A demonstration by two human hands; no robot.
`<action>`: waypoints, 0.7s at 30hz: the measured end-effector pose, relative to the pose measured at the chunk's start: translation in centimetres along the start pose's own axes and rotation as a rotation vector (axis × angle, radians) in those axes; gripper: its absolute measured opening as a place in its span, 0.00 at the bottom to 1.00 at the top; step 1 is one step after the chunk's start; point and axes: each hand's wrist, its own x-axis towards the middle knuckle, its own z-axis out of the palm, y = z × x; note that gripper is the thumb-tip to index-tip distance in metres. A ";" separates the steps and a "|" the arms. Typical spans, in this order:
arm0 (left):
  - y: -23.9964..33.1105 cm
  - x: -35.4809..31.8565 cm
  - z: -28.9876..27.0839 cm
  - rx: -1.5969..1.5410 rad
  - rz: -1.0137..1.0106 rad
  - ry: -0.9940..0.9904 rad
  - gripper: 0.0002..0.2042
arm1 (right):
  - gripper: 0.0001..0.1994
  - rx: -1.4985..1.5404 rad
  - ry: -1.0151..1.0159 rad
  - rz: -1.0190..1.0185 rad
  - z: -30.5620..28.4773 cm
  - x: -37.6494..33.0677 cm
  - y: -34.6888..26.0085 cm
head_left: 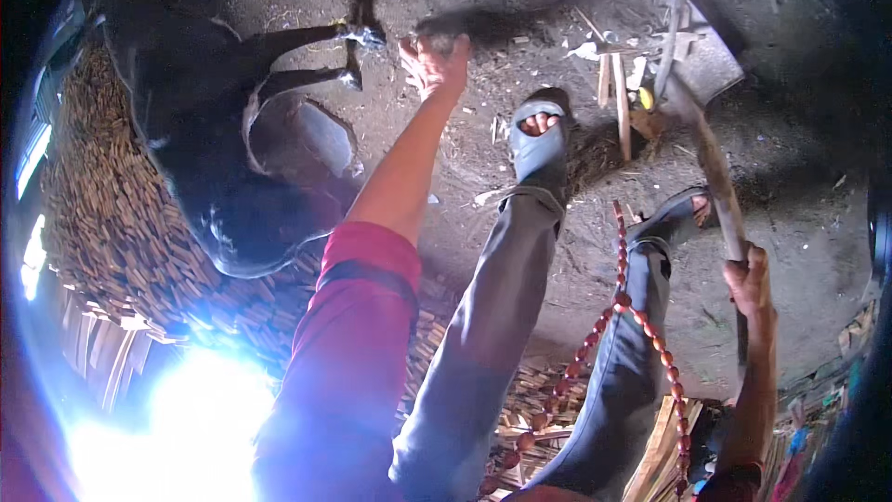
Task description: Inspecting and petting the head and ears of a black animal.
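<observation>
My left arm in a red sleeve reaches forward, and my left hand [435, 67] is low over the dirt floor with its fingers curled. A dark brownish clump shows between thumb and fingers, too unclear to name. Just left of that hand are the hooves of a black animal [186, 121]. At the right, my right hand [751, 281] is wrapped round the wooden handle of a shovel [714, 153]. Its wide grey metal blade lies farther off on the ground, partly in shadow. Wood scraps [622, 107] and pale bits lie beside the blade.
My sandalled feet [539, 144] stand on the dirt floor [595, 270] between my hands. A red bead string [622, 302] hangs in front of my legs. Stacked split wood [102, 186] lines the left side. Strong light glares at the lower left. More wood pieces [660, 446] lie near my legs.
</observation>
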 end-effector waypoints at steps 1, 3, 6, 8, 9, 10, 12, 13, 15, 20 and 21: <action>-1.3 -0.3 -0.4 0.012 -0.020 0.024 0.49 | 0.13 -0.068 -0.007 -0.011 -0.6 0.0 -2.1; -1.5 2.6 -0.8 0.000 0.060 0.124 0.47 | 0.09 -0.062 0.002 -0.105 1.7 4.2 -4.3; -2.7 1.7 0.1 0.045 0.120 0.132 0.45 | 0.08 -0.010 -0.031 0.192 0.6 2.9 -7.7; -3.9 1.4 0.5 -0.072 0.123 0.088 0.45 | 0.09 -0.243 -0.042 0.213 1.8 3.4 -11.3; -4.0 1.1 1.0 -0.145 0.122 0.068 0.45 | 0.09 -0.302 -0.038 0.170 1.4 3.4 -11.4; -4.0 1.0 1.4 -0.078 0.195 0.079 0.43 | 0.09 -0.351 -0.037 0.117 1.2 4.0 -11.8; -4.3 2.2 1.2 -0.302 0.286 -0.072 0.37 | 0.12 -0.290 -0.119 -0.256 3.2 6.6 -13.4; -7.0 4.6 0.1 -0.174 0.325 -0.081 0.35 | 0.14 -0.286 -0.164 -0.448 3.5 7.7 -16.4; -8.2 6.3 -1.5 -0.025 0.395 -0.175 0.34 | 0.14 -0.175 -0.245 -0.262 3.7 8.5 -16.5; -4.2 8.9 -8.2 0.069 0.087 -0.759 0.33 | 0.10 -0.001 -0.197 0.088 2.5 8.3 -17.2; -4.7 9.2 -9.7 0.093 0.128 -0.706 0.33 | 0.10 -0.045 -0.180 0.132 2.7 8.4 -18.6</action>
